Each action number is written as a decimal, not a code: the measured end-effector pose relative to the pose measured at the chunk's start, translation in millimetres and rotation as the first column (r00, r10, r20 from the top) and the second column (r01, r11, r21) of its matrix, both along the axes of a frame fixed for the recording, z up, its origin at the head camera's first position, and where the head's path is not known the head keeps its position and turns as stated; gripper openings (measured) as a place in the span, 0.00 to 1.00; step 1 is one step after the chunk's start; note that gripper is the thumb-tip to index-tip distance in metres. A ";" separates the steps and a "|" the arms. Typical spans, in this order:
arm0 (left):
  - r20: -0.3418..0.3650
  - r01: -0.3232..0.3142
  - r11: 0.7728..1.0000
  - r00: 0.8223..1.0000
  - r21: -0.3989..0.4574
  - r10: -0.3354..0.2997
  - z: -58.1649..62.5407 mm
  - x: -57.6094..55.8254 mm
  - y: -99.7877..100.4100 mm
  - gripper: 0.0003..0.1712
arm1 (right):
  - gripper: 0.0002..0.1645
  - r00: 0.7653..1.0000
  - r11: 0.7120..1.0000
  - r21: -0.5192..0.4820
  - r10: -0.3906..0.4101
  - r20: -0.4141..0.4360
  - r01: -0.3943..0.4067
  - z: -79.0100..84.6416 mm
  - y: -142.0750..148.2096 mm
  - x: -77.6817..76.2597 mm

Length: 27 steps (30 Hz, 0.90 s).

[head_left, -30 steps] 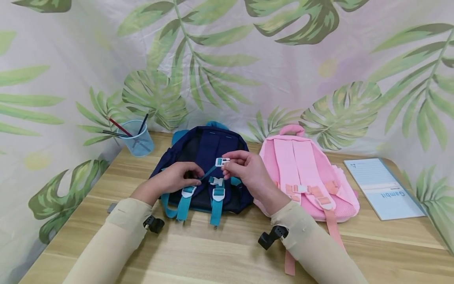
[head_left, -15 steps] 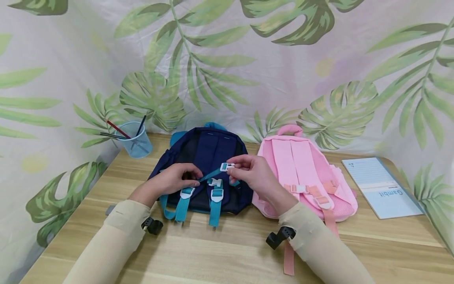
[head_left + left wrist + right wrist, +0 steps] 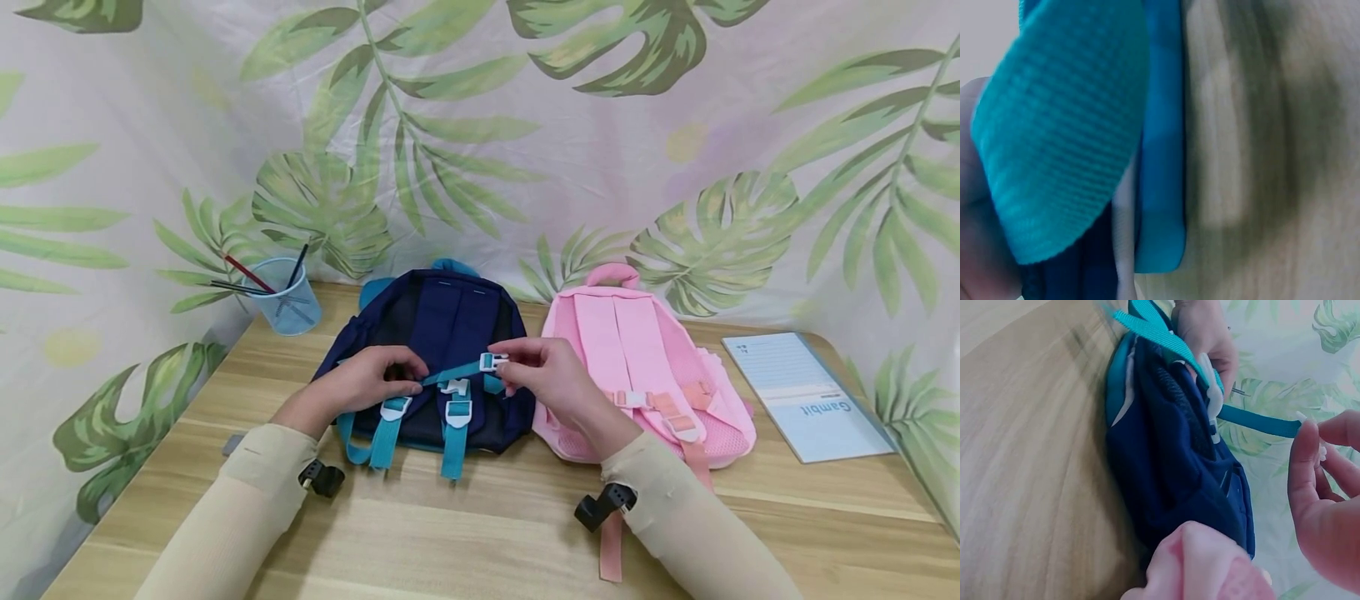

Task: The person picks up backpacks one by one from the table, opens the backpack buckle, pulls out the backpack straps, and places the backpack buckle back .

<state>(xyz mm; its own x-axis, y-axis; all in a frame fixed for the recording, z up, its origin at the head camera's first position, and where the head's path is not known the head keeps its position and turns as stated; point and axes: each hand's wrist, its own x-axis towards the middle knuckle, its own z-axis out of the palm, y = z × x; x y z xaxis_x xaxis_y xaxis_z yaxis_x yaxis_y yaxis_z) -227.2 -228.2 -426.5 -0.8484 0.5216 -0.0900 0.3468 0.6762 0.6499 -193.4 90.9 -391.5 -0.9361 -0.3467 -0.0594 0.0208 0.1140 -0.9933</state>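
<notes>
A navy backpack [image 3: 450, 304] with teal straps lies on the table, its shoulder straps facing up. Between thumb and fingers, my right hand [image 3: 553, 379] pinches a white side-release buckle [image 3: 491, 362] at the end of a teal chest strap [image 3: 456, 372]. My left hand [image 3: 367, 379] pinches that strap near its other end. Stretched between the hands, the strap also shows taut in the right wrist view [image 3: 1260, 421]. Just below it, another white buckle half [image 3: 455, 387] sits on the right shoulder strap. In the left wrist view a teal webbing strap [image 3: 1072, 125] hides most of the hand.
A pink backpack [image 3: 618, 325] with a fastened chest buckle lies right beside the navy one. A blue pen cup [image 3: 296, 308] holding several pencils stands at back left. At the right lies a light blue notebook [image 3: 810, 400]. A leaf-print curtain [image 3: 480, 125] backs the table.
My right hand has moved right and slightly down with the buckle, drawing the chest strap straighter. My left hand has stayed almost in place.
</notes>
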 end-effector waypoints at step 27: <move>-0.011 0.017 1.000 1.000 -0.009 -0.017 -1.1 -1.0 0.4 0.12 | 0.12 0.953 0.846 0.525 0.073 -0.293 0.097 -13.8 13.4 5.5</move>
